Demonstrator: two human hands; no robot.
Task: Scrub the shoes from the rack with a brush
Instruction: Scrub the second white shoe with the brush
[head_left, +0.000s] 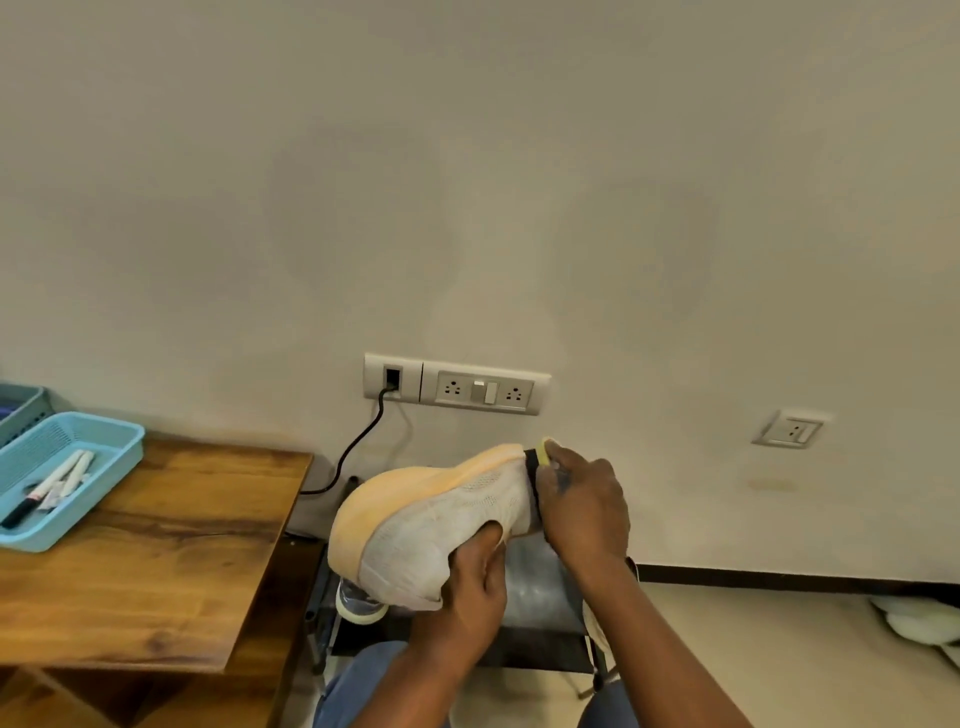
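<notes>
Wall (467, 182) — plain and pale, filling the upper two thirds of the frame; a socket panel (457, 383) is set at lower centre, with a black cable (358, 441) plugged into its left end, and a single socket (791, 429) is set further right.

Wooden table (156, 551) — placed at lower left.

Rack (540, 597) — dark-framed, seen below centre behind the arms; a second shoe (358, 605) is partly visible on it.

Blue tray (111, 447) — set on the table at the left edge; markers (57, 480) are held in it.

Shoe (447, 514) — pale mesh with an orange sole, held up at lower centre, sole turned up and left.

Left hand (475, 587) — curled around the shoe's upper from below.

Right hand (582, 504) — closed around a brush (540, 460), yellow with black bristles, pressed to the shoe's right end.
</notes>
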